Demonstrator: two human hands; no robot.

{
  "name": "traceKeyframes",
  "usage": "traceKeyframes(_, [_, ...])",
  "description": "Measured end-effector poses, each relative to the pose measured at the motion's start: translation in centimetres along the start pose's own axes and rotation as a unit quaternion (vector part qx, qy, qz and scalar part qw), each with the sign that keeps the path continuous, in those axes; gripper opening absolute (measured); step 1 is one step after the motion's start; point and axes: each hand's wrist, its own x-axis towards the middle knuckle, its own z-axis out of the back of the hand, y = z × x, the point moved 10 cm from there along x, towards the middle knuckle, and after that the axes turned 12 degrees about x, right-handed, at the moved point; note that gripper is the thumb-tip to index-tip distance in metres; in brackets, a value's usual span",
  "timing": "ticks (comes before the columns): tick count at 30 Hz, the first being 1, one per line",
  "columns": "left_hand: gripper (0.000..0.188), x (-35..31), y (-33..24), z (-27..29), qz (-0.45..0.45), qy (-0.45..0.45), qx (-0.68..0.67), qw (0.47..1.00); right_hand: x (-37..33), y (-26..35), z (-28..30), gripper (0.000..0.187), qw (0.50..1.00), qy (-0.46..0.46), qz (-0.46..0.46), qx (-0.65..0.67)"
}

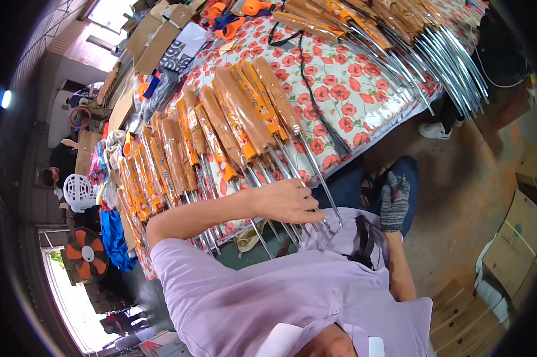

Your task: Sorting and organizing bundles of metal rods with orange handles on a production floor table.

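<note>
Bare and with its fingers curled down, my left hand [287,202] is closed around several thin metal rods [320,179] at the table's near edge. The rods run up into long brown heads [236,101] in clear plastic sleeves with orange printed labels. More of these wrapped rods lie side by side to the left, partly behind my left forearm. My right hand [394,205], in a grey knitted glove, is off the table near my right leg. Its fingers point up and look partly apart; a small reddish patch shows between them.
A table with a red-flowered cloth [340,95] stretches ahead. A second pile of wrapped rods [444,62] overhangs its far right edge, near a person's white shoe [435,130]. A black cord [307,77] lies on the cloth. Cartons [515,244] stand right; an orange-bladed fan [87,254] stands left.
</note>
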Motion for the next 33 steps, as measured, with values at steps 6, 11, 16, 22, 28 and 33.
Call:
traceKeyframes(6, [0.039,0.1,2.7,1.2,0.067,0.006,-0.118,0.991,0.8,1.5,-0.8,0.043,0.996,-0.003,0.02,-0.085])
traceKeyframes(11, [0.027,4.6,15.0,1.2,0.219,-0.138,-0.021,0.966,1.4,-0.2,1.8,0.046,0.995,-0.05,-0.082,0.034])
traceKeyframes(16, [0.046,8.8,32.3,-7.4,0.354,-0.123,0.077,0.924,1.7,0.9,4.5,0.047,0.991,-0.063,-0.079,-0.083])
traceKeyframes(22, [0.05,13.9,38.5,-13.5,0.311,0.043,0.26,0.913,-1.3,-4.2,7.3,0.044,0.977,-0.121,-0.175,-0.031])
traceKeyframes(28, [0.044,14.2,33.7,-12.8,0.168,0.055,0.187,0.966,-2.8,-7.4,6.4,0.044,0.975,-0.168,-0.145,-0.026])
traceKeyframes(33, [0.042,14.5,26.0,-10.3,0.061,0.04,0.148,0.986,0.4,-3.8,4.3,0.042,0.988,-0.11,-0.1,-0.046])
